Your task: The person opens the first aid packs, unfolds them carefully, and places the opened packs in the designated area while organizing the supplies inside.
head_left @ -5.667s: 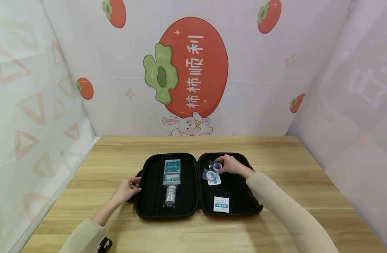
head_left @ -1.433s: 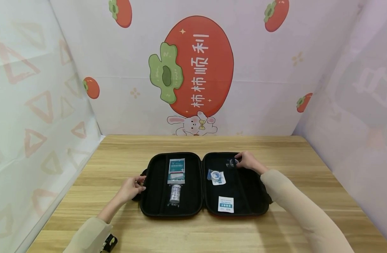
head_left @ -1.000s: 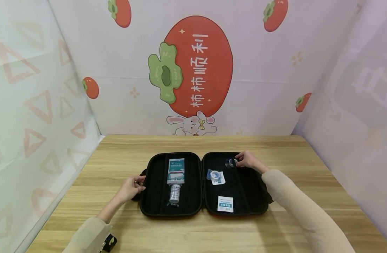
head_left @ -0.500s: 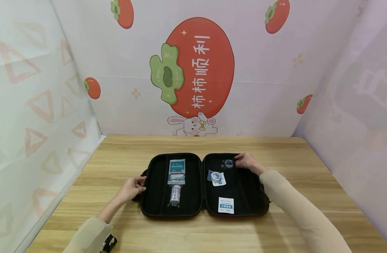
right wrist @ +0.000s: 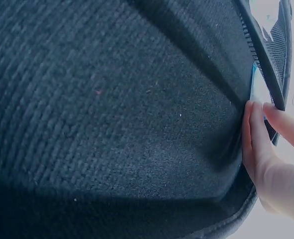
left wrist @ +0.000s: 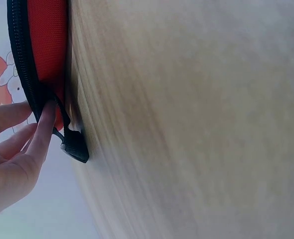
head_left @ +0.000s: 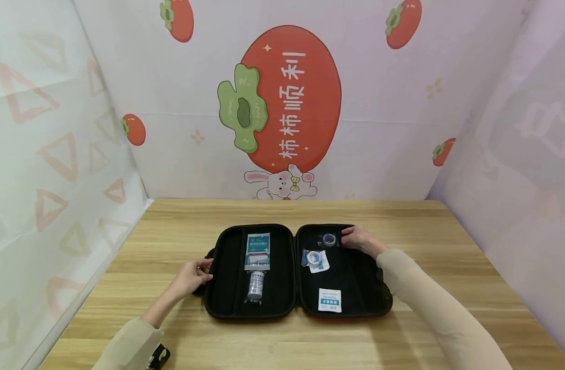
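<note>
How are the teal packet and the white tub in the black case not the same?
The teal packet looks flat and rectangular; the white tub is round like a can. The packet is mostly teal, while the tub is white with dark writing. The packet lies farther from the person, the tub nearer. Both lie in the left half of the black case.

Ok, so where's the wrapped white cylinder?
In the head view, the white cylinder lies in the left half of the open case, just nearer the person than the teal packet.
</note>
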